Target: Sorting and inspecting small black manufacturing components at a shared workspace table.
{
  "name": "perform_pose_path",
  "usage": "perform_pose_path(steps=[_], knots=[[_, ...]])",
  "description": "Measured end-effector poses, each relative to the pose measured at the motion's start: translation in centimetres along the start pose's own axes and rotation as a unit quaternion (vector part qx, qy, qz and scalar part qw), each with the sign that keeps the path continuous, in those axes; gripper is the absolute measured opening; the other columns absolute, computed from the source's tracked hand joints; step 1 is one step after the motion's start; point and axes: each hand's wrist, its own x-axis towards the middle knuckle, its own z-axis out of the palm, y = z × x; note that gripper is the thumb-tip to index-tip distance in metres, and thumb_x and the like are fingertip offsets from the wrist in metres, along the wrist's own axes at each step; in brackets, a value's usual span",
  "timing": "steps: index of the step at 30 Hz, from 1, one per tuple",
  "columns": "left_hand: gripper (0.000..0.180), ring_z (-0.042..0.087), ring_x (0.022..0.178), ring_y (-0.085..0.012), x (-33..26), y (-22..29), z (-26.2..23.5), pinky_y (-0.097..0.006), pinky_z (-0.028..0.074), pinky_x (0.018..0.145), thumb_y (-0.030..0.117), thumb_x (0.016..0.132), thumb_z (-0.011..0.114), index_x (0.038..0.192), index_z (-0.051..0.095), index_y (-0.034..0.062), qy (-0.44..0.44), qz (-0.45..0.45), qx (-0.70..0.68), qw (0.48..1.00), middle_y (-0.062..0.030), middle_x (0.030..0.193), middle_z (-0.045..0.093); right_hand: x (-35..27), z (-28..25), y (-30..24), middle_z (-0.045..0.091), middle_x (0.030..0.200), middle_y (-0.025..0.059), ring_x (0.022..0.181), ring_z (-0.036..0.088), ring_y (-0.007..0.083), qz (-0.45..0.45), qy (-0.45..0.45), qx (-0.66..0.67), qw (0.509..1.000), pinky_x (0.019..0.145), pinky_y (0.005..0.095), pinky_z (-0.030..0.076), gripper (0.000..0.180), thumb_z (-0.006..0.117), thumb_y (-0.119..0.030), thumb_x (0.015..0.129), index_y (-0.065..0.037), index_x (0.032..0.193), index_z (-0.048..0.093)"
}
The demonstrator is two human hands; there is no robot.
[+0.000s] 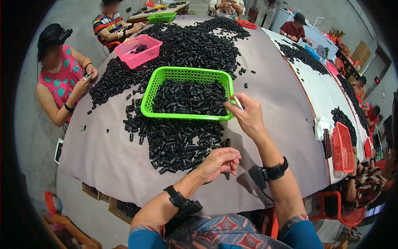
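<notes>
My right hand reaches out to the near right corner of a green plastic basket filled with small black cylindrical parts, and it pinches a thin white stick-like tool. My left hand rests on the grey tablecloth with its fingers curled, at the edge of a heap of black parts lying in front of the basket. Whether the left hand holds a part I cannot tell. Both wrists wear black straps.
A pink basket sits farther back among a wide spread of black parts. Other people sit around the table, one at the left in a pink top. A red basket stands at the right on a white-covered table.
</notes>
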Motion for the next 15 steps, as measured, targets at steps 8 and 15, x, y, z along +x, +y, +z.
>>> perform_pose_path(steps=[8, 15], knots=[[0.018, 0.044, 0.054, -0.0081, -0.7, 0.6, 0.3, -0.023, 0.038, 0.042, 0.023, 0.090, 0.053, 0.083, 0.055, 0.0065, 0.118, 0.106, -0.071, 0.985, 0.0008, 0.071, 0.048, -8.8, -3.4, 3.2, 0.054, 0.055, 0.0051, 0.054, 0.045, 0.0081, 0.095, -0.174, -0.021, 0.980, 0.050, 0.0275, 0.040, 0.022, 0.070, -0.023, 0.077, -0.003, 0.075, 0.062], [0.026, 0.039, 0.052, -0.0068, -0.8, 1.3, 0.1, -0.020, 0.030, 0.039, 0.031, 0.092, 0.049, 0.077, 0.052, 0.0090, 0.137, 0.146, -0.094, 0.975, 0.0020, 0.067, 0.044, -11.3, -2.8, 1.7, 0.059, 0.069, 0.0188, 0.064, 0.059, 0.0333, 0.040, -0.313, -0.117, 0.942, 0.057, 0.0399, 0.046, 0.025, 0.073, -0.018, 0.068, 0.000, 0.082, 0.063]])
